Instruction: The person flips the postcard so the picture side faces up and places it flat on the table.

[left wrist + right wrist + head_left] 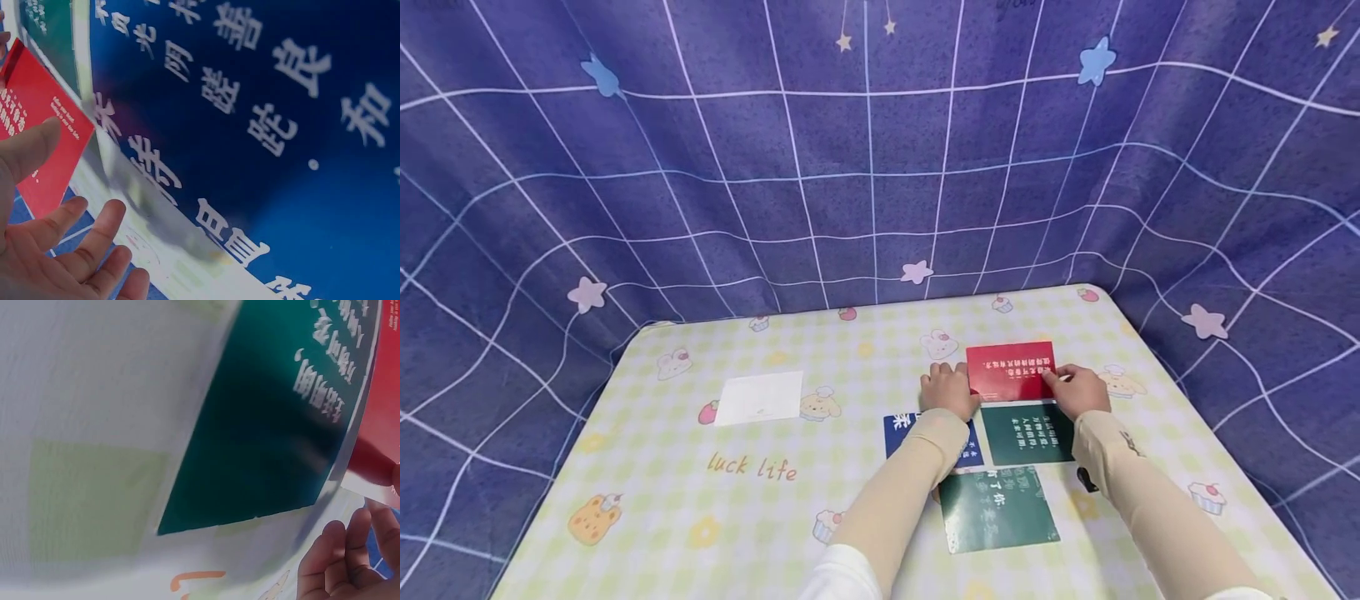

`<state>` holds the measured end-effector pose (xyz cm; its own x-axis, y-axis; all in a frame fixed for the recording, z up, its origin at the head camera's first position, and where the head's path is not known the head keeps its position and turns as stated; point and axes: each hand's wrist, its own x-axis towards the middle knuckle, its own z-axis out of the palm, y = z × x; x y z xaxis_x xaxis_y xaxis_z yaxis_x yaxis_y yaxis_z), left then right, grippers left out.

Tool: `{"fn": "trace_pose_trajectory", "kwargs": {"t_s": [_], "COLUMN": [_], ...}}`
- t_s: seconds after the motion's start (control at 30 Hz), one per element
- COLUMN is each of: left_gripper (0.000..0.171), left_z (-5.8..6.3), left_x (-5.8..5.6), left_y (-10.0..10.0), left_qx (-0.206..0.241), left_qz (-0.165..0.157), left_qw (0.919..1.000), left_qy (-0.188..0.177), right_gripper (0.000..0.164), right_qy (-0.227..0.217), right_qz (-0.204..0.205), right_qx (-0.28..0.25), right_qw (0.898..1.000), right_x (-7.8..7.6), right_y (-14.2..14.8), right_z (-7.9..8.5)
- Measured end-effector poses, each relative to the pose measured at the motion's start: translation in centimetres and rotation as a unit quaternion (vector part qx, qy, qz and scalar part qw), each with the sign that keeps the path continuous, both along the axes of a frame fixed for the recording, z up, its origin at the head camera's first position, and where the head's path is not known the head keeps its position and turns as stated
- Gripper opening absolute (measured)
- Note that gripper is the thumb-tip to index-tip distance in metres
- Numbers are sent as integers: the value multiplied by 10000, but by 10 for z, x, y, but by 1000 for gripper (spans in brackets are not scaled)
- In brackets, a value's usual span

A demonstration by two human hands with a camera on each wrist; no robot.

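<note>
A red card point(1011, 371) with white writing lies at the far side of a group of cards. My right hand point(1078, 390) pinches its right edge, thumb on top. At its lower left corner is my left hand point(950, 390), with spread fingers point(103, 228) and the thumb over the card in the left wrist view. Just below the red card is a dark green card point(1028, 435). A blue card point(898, 429) sits to its left, partly hidden under my left forearm. Nearest me lies another green card point(1000, 517), glossy with glare.
A white card point(760, 398) lies alone on the left part of the table. The checked tablecloth point(655, 467) has printed cakes, animals and lettering. Behind it and at both sides hangs a purple-blue curtain point(820, 208) with stars and grid lines.
</note>
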<state>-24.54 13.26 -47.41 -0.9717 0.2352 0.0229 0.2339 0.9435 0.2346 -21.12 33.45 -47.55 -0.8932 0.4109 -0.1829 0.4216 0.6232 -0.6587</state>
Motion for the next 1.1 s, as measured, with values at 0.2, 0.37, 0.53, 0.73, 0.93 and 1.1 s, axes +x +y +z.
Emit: {"fn": "trace_pose_trajectory", "kwargs": {"t_s": [0.2,0.37,0.53,0.73,0.93,1.1], "left_gripper": [56,49,45,48,49,47], "left_z": [-7,-11,-13,-8,-6,-8], "left_x": [-5,-8,-7,-4,-1,0], "left_y": [4,6,9,9,10,6], "left_qx": [-280,-351,-422,-726,-927,-889], "left_qz": [73,24,26,-15,-64,-16], "left_qw": [9991,9986,9981,9966,9950,9955], "left_qy": [295,400,448,395,354,335], "right_gripper": [46,43,42,38,35,35], "right_qy": [142,251,381,659,728,691], "right_qz": [193,155,86,95,214,365], "right_qx": [657,1094,1540,2165,2550,2507], "right_qw": [9976,9936,9873,9740,9640,9649], "right_x": [-3,-5,-8,-11,-12,-11], "right_y": [3,0,-3,-5,-7,-9], "right_z": [-9,-14,-17,-23,-23,-18]}}
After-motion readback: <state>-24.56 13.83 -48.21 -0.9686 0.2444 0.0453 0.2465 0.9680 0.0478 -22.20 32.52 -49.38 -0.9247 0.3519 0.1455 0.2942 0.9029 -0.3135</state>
